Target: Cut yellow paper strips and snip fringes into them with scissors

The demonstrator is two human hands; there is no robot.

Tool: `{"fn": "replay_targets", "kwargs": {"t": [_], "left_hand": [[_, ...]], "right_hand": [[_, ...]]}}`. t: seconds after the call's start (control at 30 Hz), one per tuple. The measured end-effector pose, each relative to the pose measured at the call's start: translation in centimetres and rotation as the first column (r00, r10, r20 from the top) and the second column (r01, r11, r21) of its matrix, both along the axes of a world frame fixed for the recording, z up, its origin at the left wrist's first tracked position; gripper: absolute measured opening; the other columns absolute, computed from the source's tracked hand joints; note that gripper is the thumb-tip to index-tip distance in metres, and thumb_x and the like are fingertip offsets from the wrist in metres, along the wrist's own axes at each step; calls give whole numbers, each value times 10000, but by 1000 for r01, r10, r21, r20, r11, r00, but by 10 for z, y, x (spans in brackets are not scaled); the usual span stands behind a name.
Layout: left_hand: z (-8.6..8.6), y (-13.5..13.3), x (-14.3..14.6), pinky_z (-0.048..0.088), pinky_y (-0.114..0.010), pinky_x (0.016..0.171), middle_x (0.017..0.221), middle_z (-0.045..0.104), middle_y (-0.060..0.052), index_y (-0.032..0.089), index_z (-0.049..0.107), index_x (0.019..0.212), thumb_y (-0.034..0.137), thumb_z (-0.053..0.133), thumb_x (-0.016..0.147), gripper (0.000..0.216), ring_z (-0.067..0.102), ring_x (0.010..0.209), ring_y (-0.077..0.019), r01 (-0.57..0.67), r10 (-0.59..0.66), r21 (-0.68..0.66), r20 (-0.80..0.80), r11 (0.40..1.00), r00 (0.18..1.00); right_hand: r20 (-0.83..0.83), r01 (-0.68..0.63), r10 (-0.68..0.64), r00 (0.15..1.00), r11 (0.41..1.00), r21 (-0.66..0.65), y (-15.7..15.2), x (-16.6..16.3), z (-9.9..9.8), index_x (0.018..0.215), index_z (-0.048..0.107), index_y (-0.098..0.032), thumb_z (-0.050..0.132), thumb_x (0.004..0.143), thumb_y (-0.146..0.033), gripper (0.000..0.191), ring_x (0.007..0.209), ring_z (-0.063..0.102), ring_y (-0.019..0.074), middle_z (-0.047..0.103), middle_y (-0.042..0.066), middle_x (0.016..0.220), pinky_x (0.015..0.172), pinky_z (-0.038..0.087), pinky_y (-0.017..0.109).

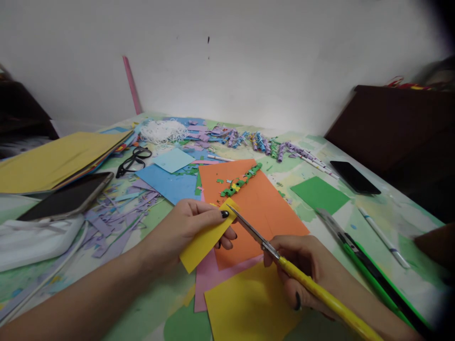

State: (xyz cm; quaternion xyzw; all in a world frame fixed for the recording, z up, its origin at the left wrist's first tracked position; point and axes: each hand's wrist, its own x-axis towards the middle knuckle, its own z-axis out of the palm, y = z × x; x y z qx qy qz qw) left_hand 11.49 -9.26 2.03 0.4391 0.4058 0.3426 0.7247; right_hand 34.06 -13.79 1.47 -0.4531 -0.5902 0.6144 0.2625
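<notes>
My left hand point(199, 220) pinches a small yellow paper strip point(201, 246) between thumb and fingers. In my right hand point(309, 270) is a pair of long scissors point(280, 262) with yellow handles, seen nearly edge-on. Their metal tips touch or lie just over the strip's upper end, by my left thumb; I cannot tell how far the blades are apart. Beneath both hands lies an orange sheet point(280, 213). A green paper spiral point(245, 180) with small cut-out flowers rests on it. Nearer me are a larger yellow sheet point(245, 303) and a pink sheet point(203, 289).
To the right lie a green paper square point(320, 194), a green cutter point(369, 270), a pen point(384, 237) and a phone point(355, 177). At left are another phone point(67, 194), glasses point(133, 161) and purple scraps point(117, 227). Paper curls point(261, 142) line the back.
</notes>
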Motion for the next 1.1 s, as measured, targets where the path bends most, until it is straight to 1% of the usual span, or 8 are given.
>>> {"fn": "replay_targets", "kwargs": {"t": [0.17,0.3,0.47,0.57,0.73,0.83,0.93,1.1], "left_hand": [[0,1,1,511,-166,551,632,730,-61,117,751,675,205,601,815,223,653,542,-109,-6,6,-12,1,1000,1000],[0,2,1,504,-161,548,637,730,-57,121,754,692,214,608,817,214,650,544,-106,1,-1,-9,3,1000,1000],[-1,3,0,509,-165,562,641,731,-56,122,754,695,223,604,827,224,656,560,-108,13,-13,-5,3,1000,1000],[-1,3,0,511,-166,567,649,733,-52,126,757,708,227,604,829,219,659,570,-110,15,-15,-1,0,1000,1000],[1,1,1,510,-171,571,644,729,-47,130,752,695,231,606,828,223,653,566,-109,12,-12,-7,-6,1000,1000],[3,1,2,505,-171,564,643,729,-50,131,749,685,223,609,822,217,649,558,-108,-1,1,-11,-15,1000,1000],[3,1,1,509,-184,568,639,728,-58,130,749,683,234,618,814,213,649,557,-116,-1,1,-12,-20,1000,1000],[2,1,1,504,-182,565,639,727,-58,126,748,687,230,610,821,219,648,557,-113,7,-7,-9,-8,1000,1000]], "right_hand": [[-6,10,-10,1000,1000,-18,0,1,-2,712,521,-177,836,571,-461,446,428,412,60,478,-71,506,419,345,159],[-45,1,-4,999,998,-61,1,0,-4,737,518,-184,816,619,-456,420,394,408,50,491,-83,461,420,341,148],[-67,5,-10,998,997,-74,0,0,-4,722,519,-187,821,599,-476,436,394,453,64,521,-73,462,428,363,158],[-42,22,-24,999,998,-60,0,1,-4,709,528,-185,829,582,-470,433,416,483,79,511,-72,466,431,369,166],[-10,18,-19,1000,999,-37,0,1,-4,714,523,-191,809,610,-466,409,417,453,80,494,-72,473,429,361,178],[15,18,-18,1000,1000,-24,1,0,-2,678,512,-192,820,585,-463,420,439,449,87,497,-60,494,429,361,184],[40,31,-31,999,999,12,1,0,0,628,495,-187,840,554,-434,430,449,414,80,476,-56,507,418,334,183],[97,32,-38,995,998,58,1,0,3,616,487,-184,819,578,-418,408,467,381,77,462,-50,523,409,293,179]]}}
